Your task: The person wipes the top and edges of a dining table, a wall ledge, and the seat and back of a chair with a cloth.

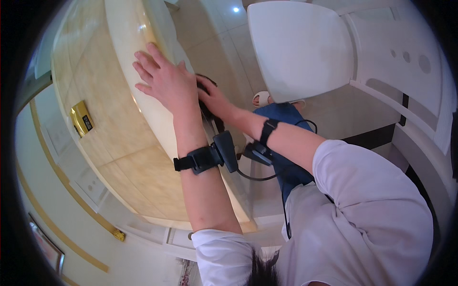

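My left hand lies palm down on the pale, glossy border of a cream marble-patterned table, its fingers spread and nothing visible in its grasp. Just beyond the table's edge, my right hand touches a dark brown object. That object is mostly covered by my hands and left wrist, so its kind and how firmly it is held cannot be made out. Black straps with small devices are on my left wrist and right forearm, and a cable runs from the left one.
A gold packet bearing writing lies near the table's far side. To the right stands a white chair with a broad seat, on the tiled floor. A slippered foot shows beside it. A framed picture hangs at lower left.
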Demonstrator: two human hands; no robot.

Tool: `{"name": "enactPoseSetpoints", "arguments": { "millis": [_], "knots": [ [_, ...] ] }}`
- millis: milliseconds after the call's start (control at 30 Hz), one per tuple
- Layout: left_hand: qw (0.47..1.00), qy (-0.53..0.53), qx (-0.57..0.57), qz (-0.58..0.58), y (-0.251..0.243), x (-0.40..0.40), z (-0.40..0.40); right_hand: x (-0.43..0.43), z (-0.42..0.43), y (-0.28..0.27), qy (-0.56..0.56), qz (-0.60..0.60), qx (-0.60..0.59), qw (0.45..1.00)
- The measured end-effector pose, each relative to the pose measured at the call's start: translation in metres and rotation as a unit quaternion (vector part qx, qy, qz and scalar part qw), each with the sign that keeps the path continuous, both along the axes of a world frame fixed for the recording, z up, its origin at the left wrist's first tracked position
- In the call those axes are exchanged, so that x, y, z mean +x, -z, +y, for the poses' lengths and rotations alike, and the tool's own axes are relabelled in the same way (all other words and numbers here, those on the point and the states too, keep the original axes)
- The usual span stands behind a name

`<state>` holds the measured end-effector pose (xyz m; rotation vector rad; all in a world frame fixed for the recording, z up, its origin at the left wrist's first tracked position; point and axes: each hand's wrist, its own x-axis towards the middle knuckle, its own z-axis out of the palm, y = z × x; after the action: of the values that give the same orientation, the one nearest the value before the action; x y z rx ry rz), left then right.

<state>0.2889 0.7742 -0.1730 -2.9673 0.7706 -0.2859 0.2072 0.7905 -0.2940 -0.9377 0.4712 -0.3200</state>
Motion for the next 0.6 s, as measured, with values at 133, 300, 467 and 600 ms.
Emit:
{"name": "enactPoseSetpoints", "arguments": {
  "millis": [133,300,467,600],
  "knots": [
    [1.0,0.0,-0.007,-0.002,0.005,0.002,0.0,0.004,0.001,0.0,0.004,0.002,0.01,1.0],
    [0.999,0.009,-0.021,-0.043,0.013,0.007,0.012,-0.043,0.04,-0.007,-0.015,0.01,-0.015,1.0],
    [0.997,0.019,-0.053,-0.044,0.012,0.009,0.008,-0.052,0.036,-0.001,-0.066,-0.014,0.038,0.997],
    [0.999,-0.019,-0.031,0.026,-0.012,-0.007,0.015,-0.059,0.03,-0.025,-0.111,-0.001,0.12,0.987]
  ]
}}
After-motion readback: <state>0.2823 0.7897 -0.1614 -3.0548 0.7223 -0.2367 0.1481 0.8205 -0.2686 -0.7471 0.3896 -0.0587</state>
